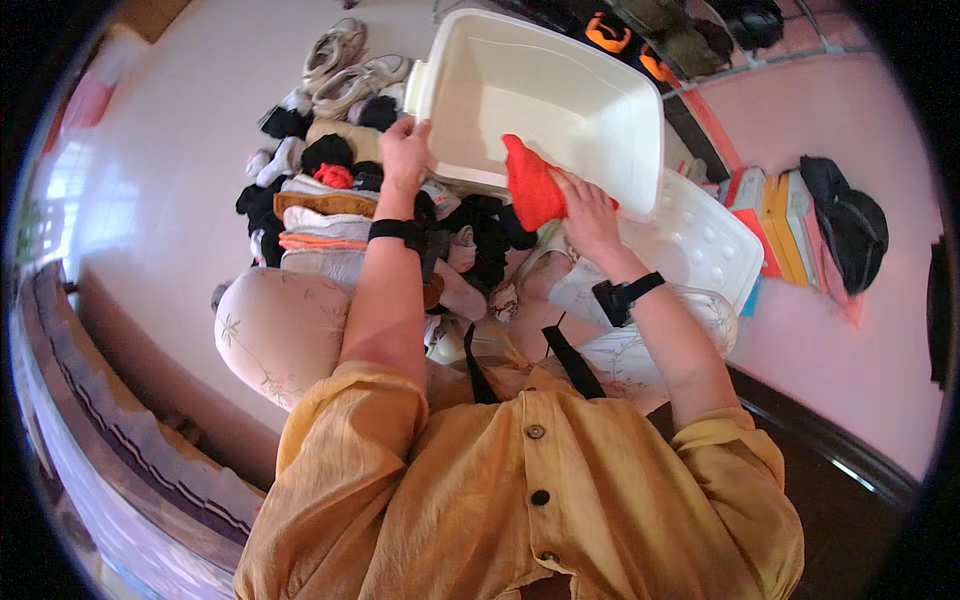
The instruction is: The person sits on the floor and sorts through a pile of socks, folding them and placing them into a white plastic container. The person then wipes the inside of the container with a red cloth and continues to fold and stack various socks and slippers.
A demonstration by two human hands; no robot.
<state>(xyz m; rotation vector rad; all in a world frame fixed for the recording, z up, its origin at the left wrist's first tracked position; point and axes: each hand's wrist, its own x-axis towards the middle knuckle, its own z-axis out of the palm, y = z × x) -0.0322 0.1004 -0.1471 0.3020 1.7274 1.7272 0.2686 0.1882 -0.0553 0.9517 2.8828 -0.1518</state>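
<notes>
My left hand point(405, 154) grips the near left rim of a white plastic storage bin point(541, 124), whose opening faces me. A red cloth point(531, 184) is held in my right hand point(589, 214), at the bin's near rim and partly over its opening. The bin's visible inside walls and floor are bare. Socks and folded cloth items point(330, 217) lie heaped on the floor below my left hand, in black, white, brown and orange. Dark socks point(480, 232) spread between my knees, just under the bin.
A pair of pale shoes point(352, 71) stands beyond the heap. The white plastic lid point(701, 240) lies right of the bin. Farther right are boxes or books point(784, 225) and a black cap or bag point(844, 221). A rack point(750, 64) holds footwear at the top right.
</notes>
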